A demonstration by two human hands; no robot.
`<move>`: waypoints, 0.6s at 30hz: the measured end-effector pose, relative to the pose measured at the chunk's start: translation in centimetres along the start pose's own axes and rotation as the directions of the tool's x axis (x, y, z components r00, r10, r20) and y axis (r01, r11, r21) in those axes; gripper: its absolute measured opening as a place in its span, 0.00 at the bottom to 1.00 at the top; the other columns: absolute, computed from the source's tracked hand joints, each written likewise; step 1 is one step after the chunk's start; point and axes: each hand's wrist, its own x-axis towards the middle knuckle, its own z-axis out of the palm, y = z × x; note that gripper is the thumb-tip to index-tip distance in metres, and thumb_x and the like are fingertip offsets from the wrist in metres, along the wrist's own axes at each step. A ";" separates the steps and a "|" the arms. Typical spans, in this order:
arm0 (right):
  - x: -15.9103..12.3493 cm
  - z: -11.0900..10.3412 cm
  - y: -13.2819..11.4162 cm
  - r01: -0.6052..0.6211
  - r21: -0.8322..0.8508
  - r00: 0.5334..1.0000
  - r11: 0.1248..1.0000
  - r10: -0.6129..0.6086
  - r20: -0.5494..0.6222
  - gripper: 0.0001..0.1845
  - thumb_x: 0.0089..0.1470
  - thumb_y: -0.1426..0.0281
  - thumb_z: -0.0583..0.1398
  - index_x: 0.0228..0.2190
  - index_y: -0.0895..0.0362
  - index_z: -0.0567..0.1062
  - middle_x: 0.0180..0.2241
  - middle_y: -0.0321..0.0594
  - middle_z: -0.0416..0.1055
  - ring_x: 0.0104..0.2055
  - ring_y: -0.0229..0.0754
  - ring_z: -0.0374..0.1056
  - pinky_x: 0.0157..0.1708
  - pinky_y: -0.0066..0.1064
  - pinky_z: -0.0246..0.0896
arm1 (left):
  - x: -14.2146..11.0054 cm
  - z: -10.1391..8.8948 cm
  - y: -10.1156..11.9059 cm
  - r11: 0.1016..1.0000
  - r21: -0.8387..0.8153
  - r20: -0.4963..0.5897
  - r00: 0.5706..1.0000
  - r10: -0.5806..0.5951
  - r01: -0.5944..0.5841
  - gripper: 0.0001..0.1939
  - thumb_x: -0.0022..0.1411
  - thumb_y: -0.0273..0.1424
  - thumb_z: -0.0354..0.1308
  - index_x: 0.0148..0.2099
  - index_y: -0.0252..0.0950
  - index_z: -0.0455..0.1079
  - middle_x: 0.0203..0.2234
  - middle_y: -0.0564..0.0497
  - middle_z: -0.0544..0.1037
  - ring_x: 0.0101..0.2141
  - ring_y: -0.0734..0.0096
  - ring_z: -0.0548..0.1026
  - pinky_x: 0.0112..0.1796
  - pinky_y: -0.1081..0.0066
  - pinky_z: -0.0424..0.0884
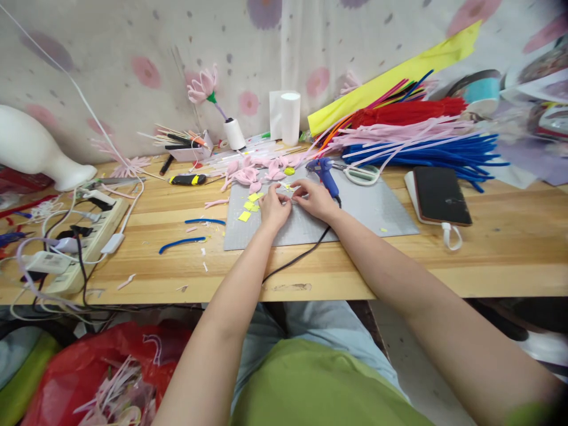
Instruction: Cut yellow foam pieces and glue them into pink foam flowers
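Note:
My left hand (274, 208) and my right hand (316, 200) meet over a grey mat (364, 222), fingertips bent together in a pinch. Whatever lies between them is too small and covered to make out. Just left of my left hand, several small yellow squares (251, 206) are scattered on the mat. Pink fuzzy petal shapes (247, 176) are heaped beyond my fingers. A blue glue gun (326, 176) rests behind my right hand, its black cord (306, 254) passing beneath my right forearm.
Bundles of blue pipe cleaners (426, 155) and red ones (408, 111) lie back right, near scissors (361, 175). A black power bank (441, 195) is at right. At left are a utility knife (188, 180) and a power strip (91, 245). A pink flower (204, 86) stands behind.

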 end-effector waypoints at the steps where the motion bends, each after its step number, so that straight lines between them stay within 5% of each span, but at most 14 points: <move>1: 0.0 0.0 0.0 0.005 -0.003 1.000 1.000 -0.005 -0.015 0.18 0.45 0.76 0.58 0.41 0.55 0.70 0.30 0.37 0.75 0.36 0.43 0.71 0.41 0.36 0.63 | 0.0 0.0 0.0 1.000 0.000 -0.001 1.000 0.001 -0.001 0.26 0.52 0.26 0.57 0.53 0.36 0.57 0.31 0.52 0.79 0.44 0.65 0.73 0.51 0.61 0.55; 6: 0.2 -0.3 0.1 0.039 0.028 0.981 0.999 -0.032 -0.193 0.15 0.47 0.74 0.57 0.40 0.54 0.69 0.30 0.37 0.74 0.35 0.41 0.70 0.41 0.36 0.63 | -0.1 0.1 0.0 0.999 0.036 -0.001 1.000 0.013 -0.013 0.26 0.51 0.24 0.56 0.54 0.36 0.57 0.30 0.52 0.78 0.44 0.65 0.72 0.50 0.61 0.55; 10: 0.4 -0.6 0.5 0.019 0.122 0.903 0.992 0.035 -0.427 0.13 0.52 0.70 0.53 0.41 0.54 0.66 0.33 0.39 0.73 0.34 0.40 0.70 0.38 0.35 0.65 | 0.0 0.2 0.0 0.996 0.069 -0.001 0.999 0.054 -0.053 0.25 0.52 0.24 0.55 0.53 0.36 0.59 0.32 0.51 0.78 0.43 0.64 0.72 0.51 0.59 0.56; 18: 0.1 0.0 0.1 0.001 0.130 0.989 0.992 0.019 -0.149 0.13 0.48 0.73 0.56 0.39 0.55 0.69 0.31 0.38 0.74 0.32 0.40 0.70 0.38 0.36 0.65 | -0.7 -1.3 -0.6 0.986 0.077 -0.123 0.980 0.157 -0.148 0.32 0.48 0.23 0.57 0.56 0.39 0.57 0.45 0.49 0.75 0.50 0.64 0.68 0.52 0.63 0.58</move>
